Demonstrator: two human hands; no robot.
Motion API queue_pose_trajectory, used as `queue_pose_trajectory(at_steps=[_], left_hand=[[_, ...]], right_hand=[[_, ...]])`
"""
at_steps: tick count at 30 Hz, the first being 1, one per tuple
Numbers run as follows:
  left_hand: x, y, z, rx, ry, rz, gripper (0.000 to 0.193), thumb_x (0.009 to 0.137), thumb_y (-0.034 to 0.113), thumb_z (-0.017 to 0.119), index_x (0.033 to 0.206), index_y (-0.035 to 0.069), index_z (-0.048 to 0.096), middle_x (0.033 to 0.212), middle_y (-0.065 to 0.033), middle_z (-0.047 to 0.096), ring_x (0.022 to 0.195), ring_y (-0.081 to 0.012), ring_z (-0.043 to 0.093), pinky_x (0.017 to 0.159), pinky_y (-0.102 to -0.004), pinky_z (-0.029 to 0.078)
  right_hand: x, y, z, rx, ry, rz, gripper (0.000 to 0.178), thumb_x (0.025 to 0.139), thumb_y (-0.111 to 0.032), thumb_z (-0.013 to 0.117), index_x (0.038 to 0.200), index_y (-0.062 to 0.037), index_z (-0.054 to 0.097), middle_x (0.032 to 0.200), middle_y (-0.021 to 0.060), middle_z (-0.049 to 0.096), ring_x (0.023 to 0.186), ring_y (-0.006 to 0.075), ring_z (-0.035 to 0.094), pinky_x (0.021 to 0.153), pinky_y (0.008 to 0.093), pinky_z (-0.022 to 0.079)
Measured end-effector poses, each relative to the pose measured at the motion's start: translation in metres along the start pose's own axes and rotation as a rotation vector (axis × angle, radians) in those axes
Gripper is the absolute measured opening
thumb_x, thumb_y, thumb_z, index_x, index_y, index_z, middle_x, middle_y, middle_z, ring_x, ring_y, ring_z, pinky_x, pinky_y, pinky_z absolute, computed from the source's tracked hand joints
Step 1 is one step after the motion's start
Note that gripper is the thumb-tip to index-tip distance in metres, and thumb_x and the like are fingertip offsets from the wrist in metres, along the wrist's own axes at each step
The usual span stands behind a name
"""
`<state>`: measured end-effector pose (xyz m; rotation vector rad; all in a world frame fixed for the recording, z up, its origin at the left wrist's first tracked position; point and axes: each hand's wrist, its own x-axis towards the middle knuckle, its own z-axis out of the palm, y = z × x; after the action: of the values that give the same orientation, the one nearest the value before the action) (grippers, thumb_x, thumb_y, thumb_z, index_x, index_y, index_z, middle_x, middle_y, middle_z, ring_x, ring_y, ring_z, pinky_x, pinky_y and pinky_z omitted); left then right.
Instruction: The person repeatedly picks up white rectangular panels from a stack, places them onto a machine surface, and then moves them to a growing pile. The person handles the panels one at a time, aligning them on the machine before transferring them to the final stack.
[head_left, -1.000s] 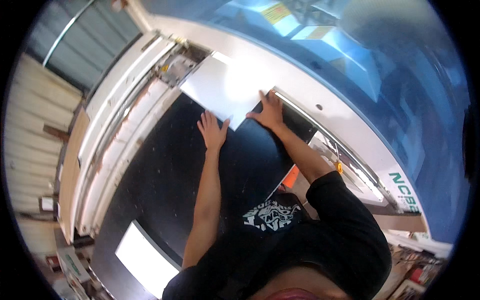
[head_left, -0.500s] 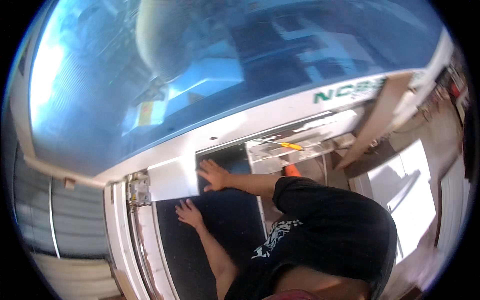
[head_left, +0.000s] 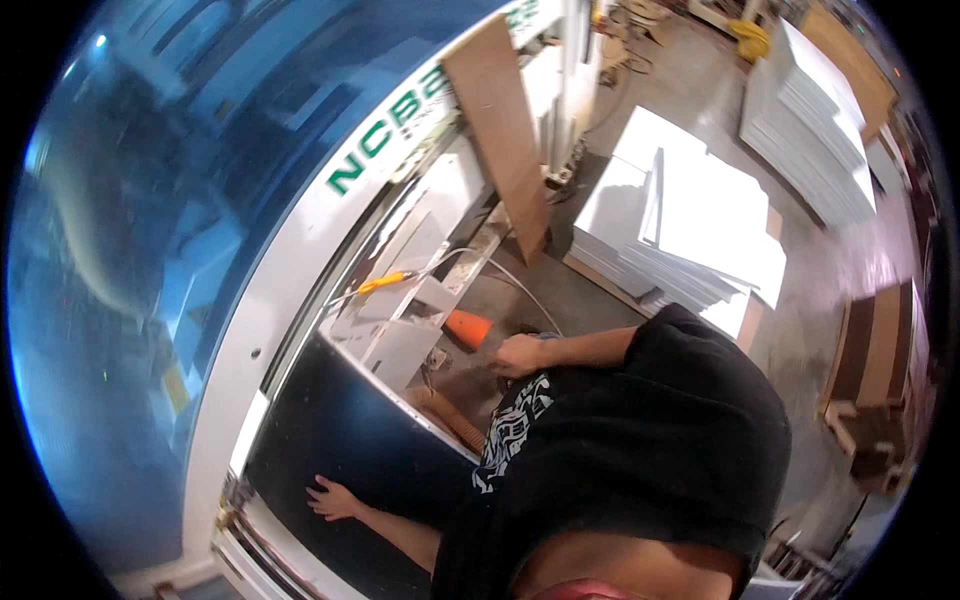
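Observation:
My left hand [head_left: 335, 497] rests on the flat black bed [head_left: 370, 425] of a large machine, its fingers spread and nothing held. My right hand [head_left: 517, 355] is off the bed, in front of my torso and just right of an orange cone [head_left: 467, 328]. Its fingers are partly hidden and look bent, so what they hold, if anything, does not show. Along the machine's front edge, only a narrow strip of a white panel [head_left: 248, 433] shows at the bed's far left corner.
The machine's blue hood [head_left: 130, 270] fills the left side. A yellow-handled tool [head_left: 385, 282] with a thin shaft lies on the frame by a pale hose. A brown board [head_left: 500, 135] leans against the machine. White panels are stacked [head_left: 690, 210] on the floor at right.
The view has swung to the right. My right hand has left the bed and drawn back toward my body. Much less of the white panel shows at the machine's edge.

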<state>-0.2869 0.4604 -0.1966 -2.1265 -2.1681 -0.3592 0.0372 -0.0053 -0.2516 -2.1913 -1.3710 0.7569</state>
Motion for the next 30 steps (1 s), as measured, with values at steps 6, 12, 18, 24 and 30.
queue_pose_trajectory(at_steps=[6,12,18,24,30], left_hand=[[-0.020,0.011,0.008,-0.027,-0.009,0.063,0.071,0.099,0.065,0.039,0.151,0.017,0.045,0.157,-0.0241,0.035,0.145,-0.0434,0.032,0.114,-0.0636,0.026],[-0.132,0.123,-0.002,0.005,0.120,0.423,0.065,0.099,0.058,0.045,0.142,0.010,0.054,0.140,-0.0263,0.050,0.126,-0.0447,0.050,0.098,-0.0610,0.043],[-0.275,0.263,-0.009,-0.613,-0.347,0.998,0.063,0.099,0.043,0.058,0.145,0.002,0.047,0.149,-0.0278,0.043,0.136,-0.0432,0.043,0.113,-0.0516,0.034],[-0.500,0.376,-0.072,-0.648,-1.188,1.294,0.066,0.100,0.043,0.059,0.148,0.001,0.042,0.152,-0.0247,0.042,0.143,-0.0366,0.038,0.117,-0.0433,0.031],[-0.649,0.400,-0.065,-0.518,-1.515,1.427,0.068,0.098,0.040,0.062,0.149,0.001,0.041,0.151,-0.0246,0.043,0.142,-0.0365,0.040,0.116,-0.0418,0.032]], right_hand=[[-0.132,0.041,-0.027,0.271,0.526,0.451,0.027,0.091,-0.025,0.060,0.114,-0.0148,0.071,0.095,0.0116,0.074,0.089,0.0327,0.071,0.080,0.0449,0.056],[-0.170,0.077,-0.023,0.376,0.757,0.598,0.029,0.091,-0.027,0.061,0.115,-0.0132,0.070,0.097,0.0126,0.075,0.090,0.0332,0.071,0.081,0.0447,0.056],[-0.216,0.114,-0.062,0.260,0.527,0.444,0.028,0.092,-0.028,0.061,0.114,-0.0138,0.070,0.094,0.0139,0.074,0.086,0.0355,0.070,0.079,0.0482,0.055],[-0.295,0.197,-0.116,0.153,0.638,0.578,0.029,0.093,-0.029,0.058,0.116,-0.0179,0.070,0.096,0.0154,0.074,0.088,0.0352,0.071,0.081,0.0478,0.056],[-0.410,0.253,-0.143,0.345,1.129,0.837,0.026,0.093,-0.018,0.060,0.116,-0.0109,0.070,0.096,0.0164,0.073,0.089,0.0343,0.070,0.081,0.0439,0.055]])
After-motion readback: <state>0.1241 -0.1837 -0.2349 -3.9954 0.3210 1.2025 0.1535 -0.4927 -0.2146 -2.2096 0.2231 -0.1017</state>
